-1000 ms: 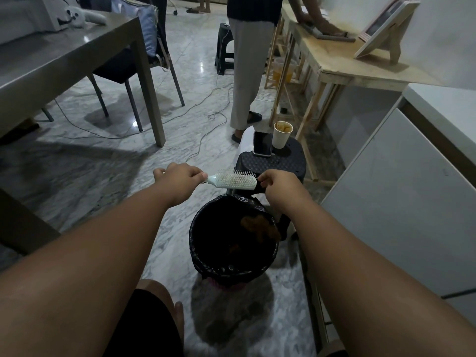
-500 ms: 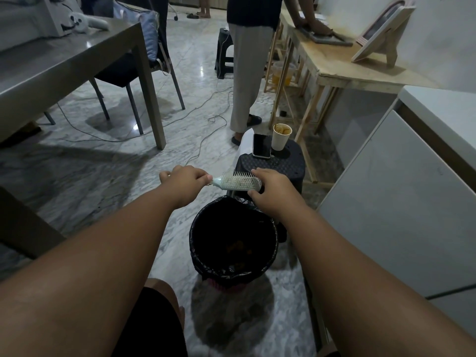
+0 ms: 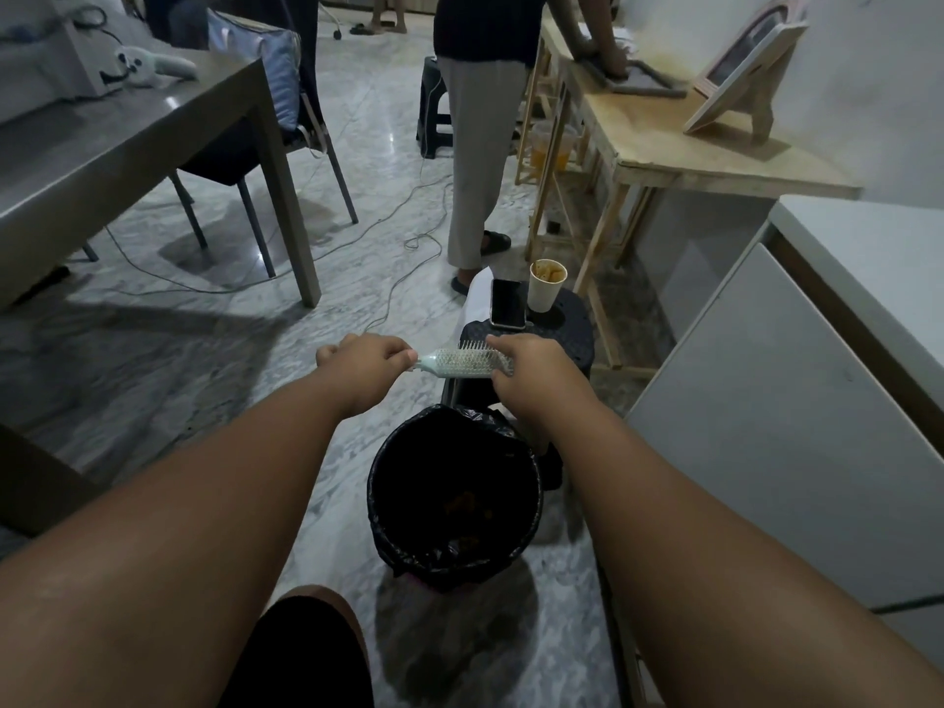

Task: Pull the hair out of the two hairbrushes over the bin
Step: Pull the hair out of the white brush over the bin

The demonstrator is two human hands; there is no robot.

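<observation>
A pale green hairbrush (image 3: 462, 362) is held level above the far rim of the bin (image 3: 380, 495), bristles up. My left hand (image 3: 365, 367) is shut around its handle. My right hand (image 3: 531, 373) rests on the brush's far end, fingers curled over the bristles at the tip. The bin is round with a black liner, and brownish clumps lie at its bottom. Only one hairbrush is in view.
A black stool (image 3: 572, 339) just behind the bin carries a phone (image 3: 507, 303) and a paper cup (image 3: 546, 284). A person (image 3: 480, 145) stands beyond it at a wooden table (image 3: 689, 145). A grey table (image 3: 127, 145) is at left, a white cabinet (image 3: 792, 401) at right, cables on the floor.
My right hand has slid from the brush's tip up onto the bristles. The brush stayed over the bin; the brownish clump seen near the bin's rim earlier now lies lower inside.
</observation>
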